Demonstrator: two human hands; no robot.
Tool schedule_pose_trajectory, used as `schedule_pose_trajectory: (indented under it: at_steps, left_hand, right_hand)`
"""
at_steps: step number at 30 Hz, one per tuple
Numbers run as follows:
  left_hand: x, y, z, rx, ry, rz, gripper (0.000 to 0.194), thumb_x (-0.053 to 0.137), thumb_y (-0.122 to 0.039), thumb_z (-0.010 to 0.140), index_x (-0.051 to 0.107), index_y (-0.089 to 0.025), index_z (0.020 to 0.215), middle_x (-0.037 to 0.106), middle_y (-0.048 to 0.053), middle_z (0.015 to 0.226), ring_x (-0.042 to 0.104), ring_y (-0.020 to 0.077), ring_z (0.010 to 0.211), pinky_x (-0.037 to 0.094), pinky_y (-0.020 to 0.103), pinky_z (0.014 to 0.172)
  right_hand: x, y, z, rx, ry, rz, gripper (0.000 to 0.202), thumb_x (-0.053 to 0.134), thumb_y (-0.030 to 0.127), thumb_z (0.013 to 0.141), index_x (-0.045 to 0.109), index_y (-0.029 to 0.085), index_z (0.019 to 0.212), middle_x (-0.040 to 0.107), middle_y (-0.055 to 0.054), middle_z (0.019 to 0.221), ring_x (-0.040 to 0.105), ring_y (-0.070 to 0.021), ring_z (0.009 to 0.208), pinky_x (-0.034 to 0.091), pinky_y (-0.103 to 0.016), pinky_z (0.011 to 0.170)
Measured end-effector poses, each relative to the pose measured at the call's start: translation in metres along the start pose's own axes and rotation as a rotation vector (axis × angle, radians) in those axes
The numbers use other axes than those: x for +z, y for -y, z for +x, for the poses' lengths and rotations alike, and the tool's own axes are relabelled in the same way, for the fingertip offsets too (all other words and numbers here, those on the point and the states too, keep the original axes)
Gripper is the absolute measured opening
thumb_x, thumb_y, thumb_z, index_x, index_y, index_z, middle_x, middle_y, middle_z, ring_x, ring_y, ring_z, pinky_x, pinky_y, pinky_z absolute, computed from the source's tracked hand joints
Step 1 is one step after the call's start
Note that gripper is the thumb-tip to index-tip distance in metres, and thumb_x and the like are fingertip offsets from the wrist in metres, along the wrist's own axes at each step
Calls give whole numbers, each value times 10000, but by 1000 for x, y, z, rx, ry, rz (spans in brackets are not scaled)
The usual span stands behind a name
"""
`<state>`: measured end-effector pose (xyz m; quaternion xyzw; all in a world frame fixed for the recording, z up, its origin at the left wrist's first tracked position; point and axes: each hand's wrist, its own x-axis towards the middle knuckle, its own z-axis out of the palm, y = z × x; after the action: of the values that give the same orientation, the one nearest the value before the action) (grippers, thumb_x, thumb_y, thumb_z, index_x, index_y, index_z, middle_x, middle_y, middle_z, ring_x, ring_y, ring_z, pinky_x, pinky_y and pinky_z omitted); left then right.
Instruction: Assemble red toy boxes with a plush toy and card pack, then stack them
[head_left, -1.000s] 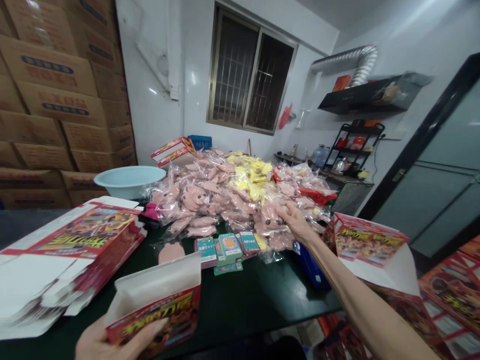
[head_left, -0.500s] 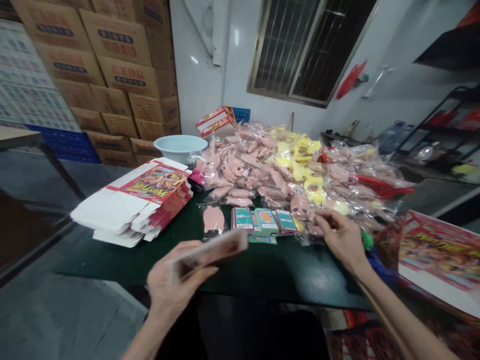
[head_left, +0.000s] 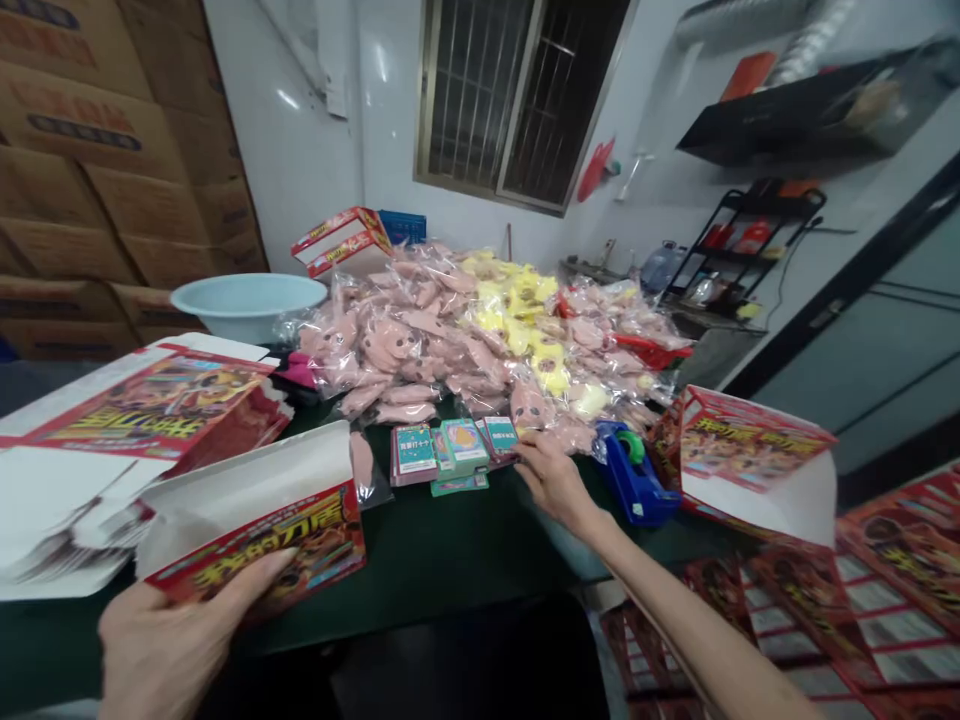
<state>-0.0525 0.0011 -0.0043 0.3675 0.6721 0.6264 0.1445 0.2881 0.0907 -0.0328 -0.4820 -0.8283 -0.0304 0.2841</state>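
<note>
My left hand [head_left: 180,620] grips a red printed box [head_left: 300,550], its open side facing up and its white inside showing. Near the right stack of cards [head_left: 499,436] is my right hand [head_left: 551,480], fingers bent and close together at the cards' edge; what they pinch, if anything, is too small to tell. Beside that stack stand a middle card stack [head_left: 463,445] and a left card stack [head_left: 414,453]. Behind them lies a large heap of pink bagged plush pieces [head_left: 397,345], with yellow ones [head_left: 517,300] among them.
Flat red-and-white boxes [head_left: 165,400] are piled at the left, with a pale blue basin [head_left: 251,300] behind. A blue tape dispenser [head_left: 637,485] and an open red box [head_left: 757,450] stand at the right. More red boxes [head_left: 810,600] lie low at the right.
The view has turned right and the box in my left hand now shows its printed side and white inside. My right hand has moved left from the plush heap to the right card stack.
</note>
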Motion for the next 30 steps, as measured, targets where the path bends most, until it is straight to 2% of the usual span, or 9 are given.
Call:
schedule_pose_trajectory:
  at_steps: [2,5,7,10,14,17,22,26,30]
  left_hand:
    - [-1,-1,1,-98,25,-1,409,817,-288,203,437,-168,293,430,-69,264,384,86,284,355,207,265]
    - [-3,0,2,-187,47,10,328,801,-222,219,502,-149,332,505,-53,312,429,95,315,362,194,270]
    - [-4,4,3,-185,71,4,285,800,-205,254,582,-133,422,571,-45,378,494,116,363,427,203,313]
    - [-4,10,5,-125,101,-28,299,802,-203,311,653,-122,558,670,-26,531,603,158,493,547,249,469]
    - [-3,13,4,-121,91,-54,290,782,-225,302,671,-129,552,689,1,561,625,177,526,573,269,523]
    - [-1,14,2,-164,100,-117,309,771,-256,274,676,-137,543,693,17,560,626,181,508,572,260,493]
    - [-1,14,-1,-162,137,-155,289,797,-228,290,664,-132,528,684,8,531,622,177,474,569,250,461]
    - [-4,21,0,-125,179,-150,286,811,-228,333,679,-139,571,704,8,569,636,173,500,580,250,510]
    - [-5,33,1,-99,206,-185,255,805,-222,391,691,-159,609,715,-7,593,643,149,522,568,200,522]
  right_hand:
    - [4,-18,15,-43,58,16,297,522,136,816,606,136,1101,568,-142,1158,546,-222,1078,467,-388,886]
    - [9,-39,33,-103,158,41,244,617,164,770,661,146,1009,624,-121,1086,586,-219,1009,472,-383,880]
    - [10,-49,41,-135,214,55,168,658,192,748,695,159,908,659,-94,1003,613,-203,928,485,-357,850]
    - [7,-57,48,-161,275,62,100,653,228,762,710,171,822,675,-68,930,625,-178,847,503,-308,777]
    - [-1,-57,52,-198,323,36,111,601,223,804,705,184,797,676,-44,910,620,-147,790,499,-259,706]
    - [1,-44,44,-217,289,-38,154,539,149,827,686,174,788,663,-60,886,592,-162,806,476,-289,746]
    - [27,-15,19,-160,99,-207,289,364,21,835,632,106,767,599,-141,810,526,-227,789,423,-362,712]
    - [34,-11,16,-162,2,-242,294,367,96,882,603,131,711,577,-119,745,513,-223,757,408,-342,676]
    - [18,-17,21,-265,25,-203,238,462,203,891,599,175,700,590,-55,736,536,-165,710,423,-279,661]
